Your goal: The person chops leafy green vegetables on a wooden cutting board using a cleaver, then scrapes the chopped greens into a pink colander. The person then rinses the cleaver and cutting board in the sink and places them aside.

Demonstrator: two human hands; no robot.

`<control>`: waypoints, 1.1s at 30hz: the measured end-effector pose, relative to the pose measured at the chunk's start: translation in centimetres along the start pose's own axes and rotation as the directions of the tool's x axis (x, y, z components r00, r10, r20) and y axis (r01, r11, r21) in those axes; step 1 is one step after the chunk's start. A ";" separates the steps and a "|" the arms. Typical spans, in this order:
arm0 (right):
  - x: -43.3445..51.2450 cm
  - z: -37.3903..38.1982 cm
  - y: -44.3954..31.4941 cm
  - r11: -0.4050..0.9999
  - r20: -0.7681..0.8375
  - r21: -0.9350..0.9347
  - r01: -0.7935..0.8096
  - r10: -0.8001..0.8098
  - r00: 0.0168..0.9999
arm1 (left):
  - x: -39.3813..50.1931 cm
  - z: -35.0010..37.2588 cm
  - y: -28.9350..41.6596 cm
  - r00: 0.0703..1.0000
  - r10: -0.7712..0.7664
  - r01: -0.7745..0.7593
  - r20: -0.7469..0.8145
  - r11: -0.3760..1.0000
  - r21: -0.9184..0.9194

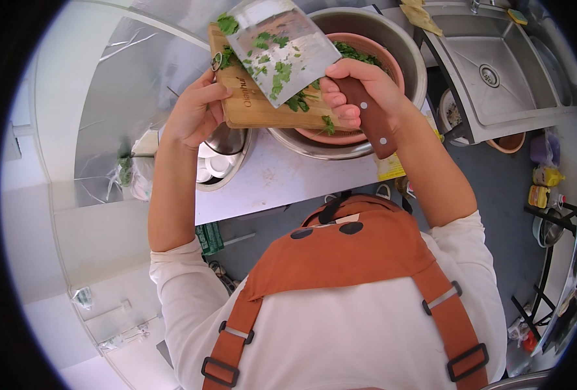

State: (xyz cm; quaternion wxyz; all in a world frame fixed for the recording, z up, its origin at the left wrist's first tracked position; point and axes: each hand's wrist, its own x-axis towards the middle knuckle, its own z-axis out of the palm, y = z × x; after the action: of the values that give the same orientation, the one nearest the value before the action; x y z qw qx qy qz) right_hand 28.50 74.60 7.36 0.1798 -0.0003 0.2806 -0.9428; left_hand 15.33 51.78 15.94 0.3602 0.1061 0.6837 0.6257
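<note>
My left hand (pixel 201 105) grips the edge of a wooden cutting board (pixel 264 115), which is lifted and tilted over a pink plastic colander (pixel 396 73). In my right hand (pixel 361 92) is the brown riveted handle of a cleaver (pixel 288 44); its broad blade lies across or just above the board. Bits of green leafy herb, like cilantro (pixel 281 75), cling to the blade, and more scraps are on the board. The colander sits inside a large stainless steel bowl (pixel 419 63) and holds chopped greens (pixel 359 52), partly hidden by the blade and my right hand.
A white table (pixel 269 180) carries the bowl and, at its left, a metal container with white round items (pixel 218 165). A yellow packet (pixel 391 167) lies by the bowl. At the right stands a stainless steel sink (pixel 517 78) with a sponge (pixel 517 16) on its rim. A plastic bag (pixel 142 178) is at the left.
</note>
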 end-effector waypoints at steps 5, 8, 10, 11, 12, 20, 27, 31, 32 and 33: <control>0.0 1.0 0.1 0.999 -0.015 -0.004 -0.043 0.043 0.999 | -0.4 1.2 0.4 0.998 0.060 -0.061 0.032 0.998 0.027; -0.5 0.6 0.3 0.996 -0.124 -0.088 -0.011 0.000 0.992 | -0.6 1.5 0.6 0.998 0.059 -0.061 0.034 0.997 0.048; -1.1 -0.5 0.6 0.980 -0.252 -0.196 0.016 -0.066 0.966 | -0.7 1.4 0.4 0.999 0.051 -0.051 0.009 0.997 0.057; -1.1 -1.1 1.0 0.973 -0.293 -0.228 0.032 -0.100 0.951 | -0.6 1.3 0.4 0.999 0.047 -0.046 -0.011 0.997 0.064; -1.2 -1.4 1.3 0.965 -0.333 -0.259 0.047 -0.135 0.933 | -0.5 1.2 0.3 0.999 0.041 -0.039 -0.030 0.997 0.072; -0.7 -0.4 1.5 0.995 -0.152 -0.091 0.033 -0.047 0.987 | 0.5 0.7 -1.9 0.987 -0.117 0.105 -0.112 0.989 -0.103; 2.0 -5.7 2.1 0.995 -0.275 -0.103 -0.014 -0.015 0.961 | 0.8 1.5 -2.6 0.965 0.107 -0.146 -0.238 0.978 -0.151; 2.6 -11.2 3.1 0.990 -0.410 -0.137 -0.019 -0.039 0.911 | 1.0 0.5 -2.2 0.975 0.069 -0.103 -0.210 0.983 -0.154; 2.5 -12.3 3.3 0.989 -0.460 -0.147 -0.020 -0.050 0.886 | 1.0 0.1 -2.1 0.978 0.072 -0.106 -0.196 0.980 -0.169; 2.3 -12.4 3.2 0.987 -0.507 -0.157 -0.027 -0.057 0.860 | 1.0 -0.2 -2.2 0.979 0.075 -0.111 -0.187 0.976 -0.187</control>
State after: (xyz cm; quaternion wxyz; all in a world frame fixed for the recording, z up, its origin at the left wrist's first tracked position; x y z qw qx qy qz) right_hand 26.16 77.89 -5.04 0.0912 0.2323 0.3924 -0.8853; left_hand 15.18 51.82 13.48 0.2763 0.0454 0.6427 0.7132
